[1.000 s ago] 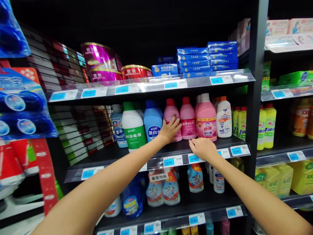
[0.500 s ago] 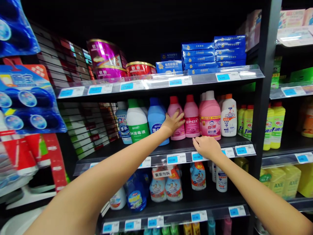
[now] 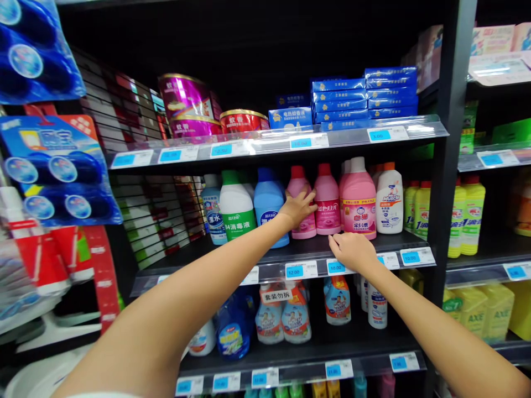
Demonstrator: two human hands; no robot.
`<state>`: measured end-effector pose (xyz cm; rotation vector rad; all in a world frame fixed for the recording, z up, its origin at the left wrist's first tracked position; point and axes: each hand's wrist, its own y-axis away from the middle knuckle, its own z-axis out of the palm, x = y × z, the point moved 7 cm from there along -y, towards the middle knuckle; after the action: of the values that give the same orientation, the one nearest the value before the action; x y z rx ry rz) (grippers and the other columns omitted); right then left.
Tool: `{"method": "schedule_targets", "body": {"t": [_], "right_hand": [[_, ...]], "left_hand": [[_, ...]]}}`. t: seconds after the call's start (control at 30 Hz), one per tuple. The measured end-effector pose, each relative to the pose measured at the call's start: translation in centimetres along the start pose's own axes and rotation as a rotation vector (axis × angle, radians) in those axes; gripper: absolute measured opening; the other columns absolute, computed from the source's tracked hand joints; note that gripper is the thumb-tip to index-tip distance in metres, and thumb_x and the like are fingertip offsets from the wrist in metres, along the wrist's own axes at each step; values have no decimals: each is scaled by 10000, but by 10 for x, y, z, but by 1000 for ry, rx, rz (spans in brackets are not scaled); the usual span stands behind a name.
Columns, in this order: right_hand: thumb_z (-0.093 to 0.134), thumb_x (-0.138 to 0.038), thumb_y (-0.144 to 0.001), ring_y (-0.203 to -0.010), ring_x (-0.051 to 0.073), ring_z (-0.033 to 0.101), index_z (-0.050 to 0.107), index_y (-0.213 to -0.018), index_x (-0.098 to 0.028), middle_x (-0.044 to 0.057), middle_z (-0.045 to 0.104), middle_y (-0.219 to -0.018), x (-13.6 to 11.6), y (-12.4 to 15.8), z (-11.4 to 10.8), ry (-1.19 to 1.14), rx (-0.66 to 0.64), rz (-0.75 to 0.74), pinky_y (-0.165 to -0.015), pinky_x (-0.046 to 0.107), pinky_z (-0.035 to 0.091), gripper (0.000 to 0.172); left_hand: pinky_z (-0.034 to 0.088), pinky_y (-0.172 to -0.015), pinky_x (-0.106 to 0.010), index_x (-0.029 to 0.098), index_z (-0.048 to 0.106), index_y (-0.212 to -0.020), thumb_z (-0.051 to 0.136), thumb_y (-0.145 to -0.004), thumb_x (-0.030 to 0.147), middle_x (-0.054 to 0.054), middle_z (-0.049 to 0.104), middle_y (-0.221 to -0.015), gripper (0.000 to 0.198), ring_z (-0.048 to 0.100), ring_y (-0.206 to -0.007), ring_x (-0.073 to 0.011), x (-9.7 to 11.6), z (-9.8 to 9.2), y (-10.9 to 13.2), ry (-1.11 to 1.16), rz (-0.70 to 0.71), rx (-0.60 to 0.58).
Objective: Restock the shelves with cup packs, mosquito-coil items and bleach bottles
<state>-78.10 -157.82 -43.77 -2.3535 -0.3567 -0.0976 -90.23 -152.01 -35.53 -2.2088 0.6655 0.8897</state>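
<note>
Left to right: a blue bottle (image 3: 269, 202) stands just beside the left hand (image 3: 299, 209), which lies across a pink bottle (image 3: 302, 226), hiding its upper body; whether it grips cannot be told. The hands are apart. The right hand (image 3: 352, 251) rests on the shelf edge (image 3: 309, 269), its fingers just below a larger pink bottle (image 3: 359, 207). Both pink bottles stand upright, long axes vertical.
</note>
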Motion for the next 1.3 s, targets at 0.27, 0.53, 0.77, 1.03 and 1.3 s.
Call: {"method": "schedule_targets", "body": {"t": [0.27, 0.53, 0.77, 1.03, 1.3], "right_hand": [[361, -361, -1055, -812, 260, 734, 752, -918, -195, 84, 766, -859, 0, 1, 0, -12, 5, 1, -649, 305, 416, 447], [346, -347, -1057, -816, 269, 736, 739, -930, -192, 87, 764, -865, -1, 1, 0, -3, -4, -15, -652, 308, 422, 441], [356, -350, -1053, -800, 264, 732, 740, -907, -190, 89, 763, -854, 0, 0, 1, -12, 11, -7, -643, 306, 412, 441], [358, -350, -1053, -801, 252, 725, 746, -916, -184, 96, 763, -860, 1, 1, 1, -21, 15, -3, -674, 301, 424, 444], [361, -350, -1052, -797, 253, 728, 745, -908, -189, 87, 762, -850, 0, 1, 0, -21, 20, 3, -649, 299, 411, 441]], "left_hand": [[411, -1004, -809, 264, 495, -1463, 895, -714, 319, -204, 221, -1663, 851, 182, -1512, -476, 1, -1, 3, -22, 17, 28], [408, -1026, -783, 265, 509, -1442, 889, -715, 280, -203, 251, -1650, 820, 196, -1515, -454, 0, -1, 2, -8, 7, 41], [390, -1031, -790, 244, 437, -1499, 871, -727, 369, -213, 254, -1644, 895, 139, -1528, -463, 7, 7, 10, 27, -10, 52], [414, -1028, -770, 235, 412, -1509, 885, -702, 394, -214, 268, -1641, 948, 116, -1540, -463, 13, 16, 10, 37, -32, 56], [428, -1026, -755, 190, 403, -1505, 890, -689, 354, -225, 315, -1618, 965, 149, -1534, -461, 13, 14, 9, 33, -42, 86]]}}
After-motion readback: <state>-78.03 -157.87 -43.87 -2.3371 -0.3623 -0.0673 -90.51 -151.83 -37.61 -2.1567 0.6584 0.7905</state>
